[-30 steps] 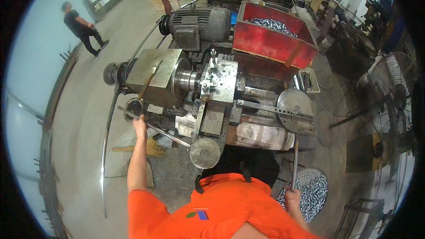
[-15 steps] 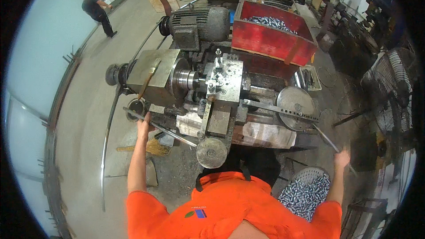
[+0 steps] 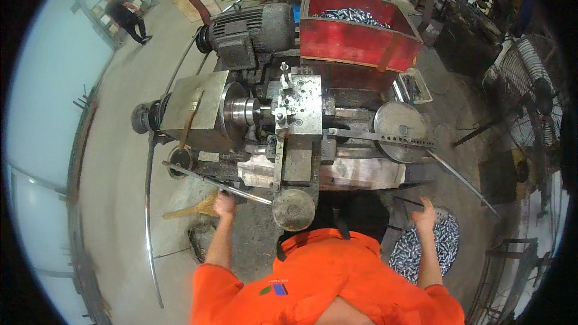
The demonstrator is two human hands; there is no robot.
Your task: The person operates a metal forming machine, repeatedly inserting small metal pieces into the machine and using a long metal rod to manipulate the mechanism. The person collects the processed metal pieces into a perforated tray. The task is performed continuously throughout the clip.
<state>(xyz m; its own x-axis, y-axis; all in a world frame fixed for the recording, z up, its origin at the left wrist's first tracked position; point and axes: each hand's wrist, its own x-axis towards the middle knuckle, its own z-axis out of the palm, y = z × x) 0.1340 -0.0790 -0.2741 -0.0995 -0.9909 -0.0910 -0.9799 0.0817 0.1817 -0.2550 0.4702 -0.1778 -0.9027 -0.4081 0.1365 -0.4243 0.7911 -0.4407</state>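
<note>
A: Left hand (image 3: pixel 224 203) is down at the front-left edge of the lathe (image 3: pixel 283 126), closed round the near end of a long steel lever bar (image 3: pixel 208 179) that runs up-left toward the headstock (image 3: pixel 198 111).

B: And the right hand (image 3: pixel 425 212)?

A: Off the front-right corner, fingers spread wide, holding nothing, poised over the basket of small metal parts (image 3: pixel 430 247) on the floor. A thin rod (image 3: pixel 460 177) slants down from the round plate (image 3: pixel 399 123) just beyond it.

B: How would that bar handle?

A: Stiff, fairly heavy, probably oily and slick, by the look of it. Best gripped near its free end, whole palm wrapped, where leverage is greatest. The red bin (image 3: pixel 355 39) sits at the far edge.
</note>
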